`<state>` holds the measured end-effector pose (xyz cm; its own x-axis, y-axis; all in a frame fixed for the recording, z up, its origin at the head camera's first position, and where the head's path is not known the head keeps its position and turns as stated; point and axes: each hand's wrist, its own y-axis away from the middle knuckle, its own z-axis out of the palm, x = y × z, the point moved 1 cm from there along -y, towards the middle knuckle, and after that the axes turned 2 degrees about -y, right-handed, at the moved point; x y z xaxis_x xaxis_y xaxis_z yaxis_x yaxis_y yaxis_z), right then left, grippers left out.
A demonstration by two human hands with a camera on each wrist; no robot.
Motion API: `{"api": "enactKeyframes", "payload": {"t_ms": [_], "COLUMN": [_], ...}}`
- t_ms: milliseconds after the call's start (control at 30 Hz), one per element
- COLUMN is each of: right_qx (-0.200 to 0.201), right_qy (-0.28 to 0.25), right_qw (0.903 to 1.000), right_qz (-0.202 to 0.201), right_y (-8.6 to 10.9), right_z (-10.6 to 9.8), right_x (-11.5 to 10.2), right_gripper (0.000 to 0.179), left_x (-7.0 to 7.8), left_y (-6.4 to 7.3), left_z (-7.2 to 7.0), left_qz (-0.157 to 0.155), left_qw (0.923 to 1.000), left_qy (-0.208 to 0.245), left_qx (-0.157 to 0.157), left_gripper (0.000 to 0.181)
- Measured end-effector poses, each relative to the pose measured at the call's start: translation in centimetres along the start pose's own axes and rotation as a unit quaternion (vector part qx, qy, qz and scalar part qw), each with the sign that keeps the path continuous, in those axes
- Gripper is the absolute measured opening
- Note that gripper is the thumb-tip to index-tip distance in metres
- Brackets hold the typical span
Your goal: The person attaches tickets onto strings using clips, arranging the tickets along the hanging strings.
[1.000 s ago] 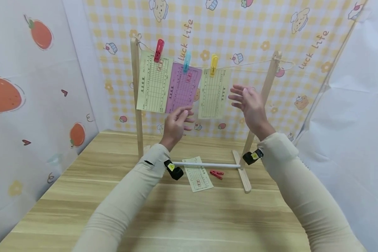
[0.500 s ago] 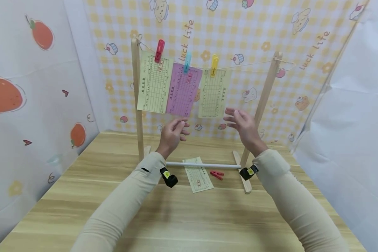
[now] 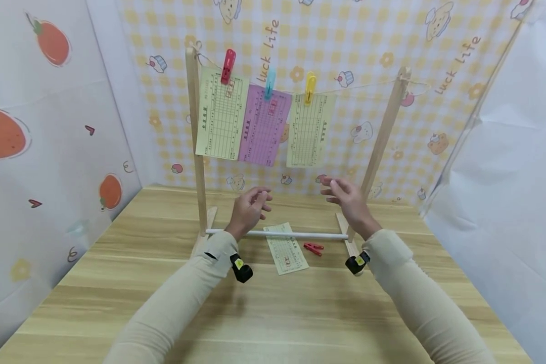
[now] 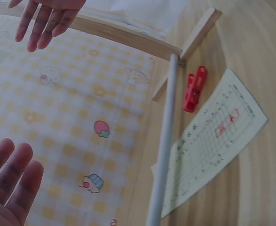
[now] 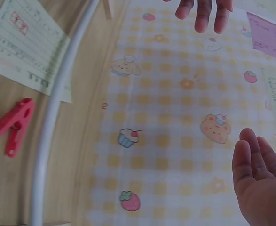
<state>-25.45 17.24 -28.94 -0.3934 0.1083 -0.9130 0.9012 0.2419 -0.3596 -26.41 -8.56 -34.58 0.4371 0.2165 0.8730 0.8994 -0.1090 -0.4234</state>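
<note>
My left hand (image 3: 249, 208) and right hand (image 3: 349, 205) hover in mid-air below the hanging papers, fingers loosely bent, neither touching anything. In the left wrist view, no object shows at the left hand's fingers (image 4: 22, 183). Three printed slips hang from a string (image 3: 364, 88): a pale green slip (image 3: 220, 119) under a red clothespin (image 3: 228, 65), a purple slip (image 3: 265, 126) under a light blue clothespin (image 3: 269, 84), and another pale green slip (image 3: 310, 134) under a yellow clothespin (image 3: 310, 88). On the table lie a fourth slip (image 3: 287, 255) and a second red clothespin (image 5: 15, 123).
Two wooden posts (image 3: 197, 141) on feet carry the string. A white rod (image 3: 309, 235) joins them low down, crossing above the lying slip. A checked cloth (image 3: 273, 45) hangs behind, with white sheets at both sides. Bare wood-grain table (image 3: 291, 313) extends in front.
Both hands have come down from beside the hanging slips to below their lower edges. The right hand has dropped furthest. The slips and clothespins stay in place; the head view has tilted slightly.
</note>
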Motion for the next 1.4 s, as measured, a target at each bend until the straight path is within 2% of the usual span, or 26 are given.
{"api": "enactKeyframes", "payload": {"t_ms": [167, 533, 767, 900, 1067, 1167, 1400], "right_qx": [-0.003, -0.004, -0.012, -0.02, -0.041, -0.058, -0.08], "right_qy": [0.053, 0.107, 0.118, 0.126, 0.144, 0.16, 0.206], "right_qw": [0.9982, 0.9895, 0.9859, 0.9825, 0.9755, 0.9716, 0.9609], "right_qz": [0.027, 0.097, 0.118, 0.136, 0.161, 0.165, 0.167], "right_y": [0.7, 2.2, 3.3, 3.8, 4.4, 4.6, 4.9], "right_z": [-0.2, -0.5, -0.4, -0.3, -0.1, 0.0, 0.0], "right_x": [1.9, 5.5, 7.4, 8.6, 9.8, 10.3, 11.3], "right_gripper": [0.041, 0.04, 0.038, 0.037, 0.039, 0.039, 0.03], "left_x": [-1.1, -3.1, -4.0, -4.6, -5.1, -5.1, -5.4], "left_y": [0.6, 2.1, 3.0, 3.3, 3.8, 4.1, 4.3], "left_z": [0.5, 1.4, 1.8, 2.3, 3.0, 3.3, 4.1], "left_qz": [-0.014, -0.044, -0.032, -0.037, -0.062, -0.076, -0.042], "left_qw": [0.9997, 0.9951, 0.989, 0.9822, 0.9741, 0.9657, 0.9411], "left_qy": [-0.019, -0.078, -0.119, -0.155, -0.178, -0.2, -0.271], "left_qx": [-0.012, -0.043, -0.081, -0.1, -0.125, -0.146, -0.197], "left_gripper": [0.031, 0.03, 0.029, 0.027, 0.028, 0.027, 0.03]}}
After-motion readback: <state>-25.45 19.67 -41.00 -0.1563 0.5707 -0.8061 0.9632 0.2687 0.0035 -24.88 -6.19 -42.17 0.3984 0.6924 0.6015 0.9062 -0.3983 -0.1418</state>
